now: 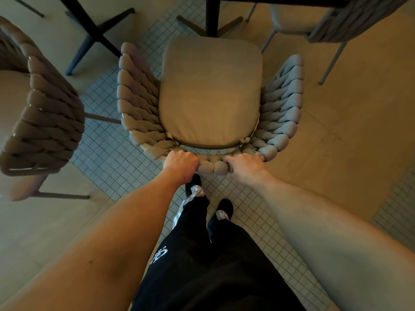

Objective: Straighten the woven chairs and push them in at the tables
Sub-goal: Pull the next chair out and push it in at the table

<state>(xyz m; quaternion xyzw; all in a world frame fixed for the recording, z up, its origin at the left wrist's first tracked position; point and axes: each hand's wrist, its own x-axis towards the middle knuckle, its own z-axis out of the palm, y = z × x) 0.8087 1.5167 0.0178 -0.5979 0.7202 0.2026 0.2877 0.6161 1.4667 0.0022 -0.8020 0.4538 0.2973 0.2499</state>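
From the head view, the person is standing directly behind a woven chair (211, 102), looking straight down on its tan seat cushion (210, 90). The left grip (181, 163) is curling over the near top rail of the chair's back, fingers wrapping the thick woven cord; the right grip (246, 166) is doing the same just beside it on the same rail, fingers hooking over the edge. Holding both sides of the rail is giving the person control of the chair's angle as well as its travel, which suits squaring it before pushing. The chair is sitting on the tiled floor (107, 153) with its open front facing the far desk (280, 1), whose dark pedestal base (212, 23) is lying just beyond the seat's far edge, so the chair is looking nearly lined up and probably only partly tucked in. A second woven chair (45, 104) is standing to the left, turned at an angle, likely waiting its turn. The person's dark trousers (202, 254) are filling the near centre
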